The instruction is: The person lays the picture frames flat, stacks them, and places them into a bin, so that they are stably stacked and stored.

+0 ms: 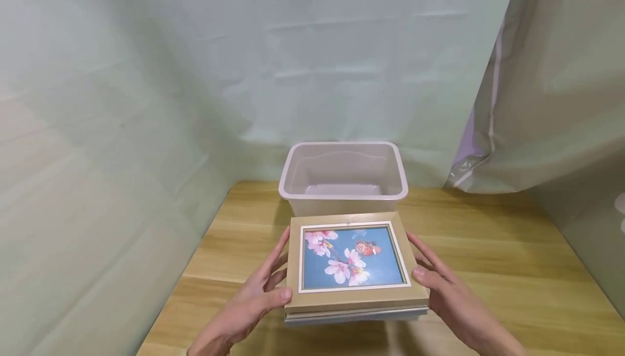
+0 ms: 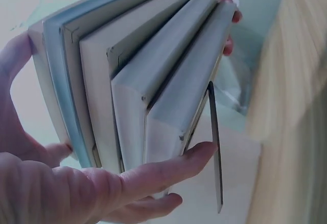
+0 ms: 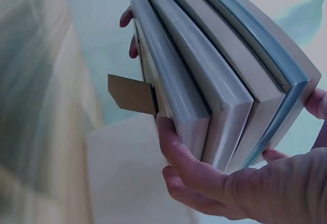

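Both hands hold a stack of several picture frames above the table, one at each side. On top, a tan wooden picture frame (image 1: 351,299) shows pink blossoms and a butterfly on blue. My left hand (image 1: 254,299) grips the stack's left side, its thumb at the top frame's near corner and its fingers spread along the side and under it. At the right side my right hand (image 1: 451,296) holds likewise. Pale frame edges (image 2: 168,70) and a blue-edged frame (image 3: 291,93) show in the wrist views. From the bottom frame a stand leg (image 3: 130,93) sticks out.
Behind the stack a pale plastic bin (image 1: 342,197) stands on the wooden table (image 1: 488,247), against the back cloth. No objects show inside it. Pale sheeting (image 1: 342,74) hangs at the back and left, and a loose curtain (image 1: 547,101) at the right.
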Demonstrator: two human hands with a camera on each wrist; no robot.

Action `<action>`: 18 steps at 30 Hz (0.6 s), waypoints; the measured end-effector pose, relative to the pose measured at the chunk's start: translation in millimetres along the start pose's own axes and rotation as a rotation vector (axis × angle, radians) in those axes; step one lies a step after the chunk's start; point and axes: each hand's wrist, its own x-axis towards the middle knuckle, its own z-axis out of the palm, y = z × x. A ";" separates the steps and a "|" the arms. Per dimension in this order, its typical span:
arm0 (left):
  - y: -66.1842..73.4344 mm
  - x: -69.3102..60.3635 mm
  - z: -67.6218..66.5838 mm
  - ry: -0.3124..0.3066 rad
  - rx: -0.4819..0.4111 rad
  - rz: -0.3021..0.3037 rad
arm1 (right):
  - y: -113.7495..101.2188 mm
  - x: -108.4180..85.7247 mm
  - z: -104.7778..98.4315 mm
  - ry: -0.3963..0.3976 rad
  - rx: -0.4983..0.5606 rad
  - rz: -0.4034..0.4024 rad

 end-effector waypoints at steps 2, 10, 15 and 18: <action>-8.6 2.8 -0.7 -0.007 -0.018 0.027 | 0.5 2.3 -1.9 0.014 -0.040 -0.023; 33.9 23.2 -7.4 -0.004 -0.032 0.076 | -54.3 19.4 -8.2 0.034 -0.162 -0.136; 64.2 44.3 -16.0 0.015 0.016 0.083 | -91.4 35.1 -11.1 0.025 -0.214 -0.142; 75.9 61.1 -24.8 0.020 0.035 0.084 | -105.9 46.5 -12.7 0.016 -0.220 -0.148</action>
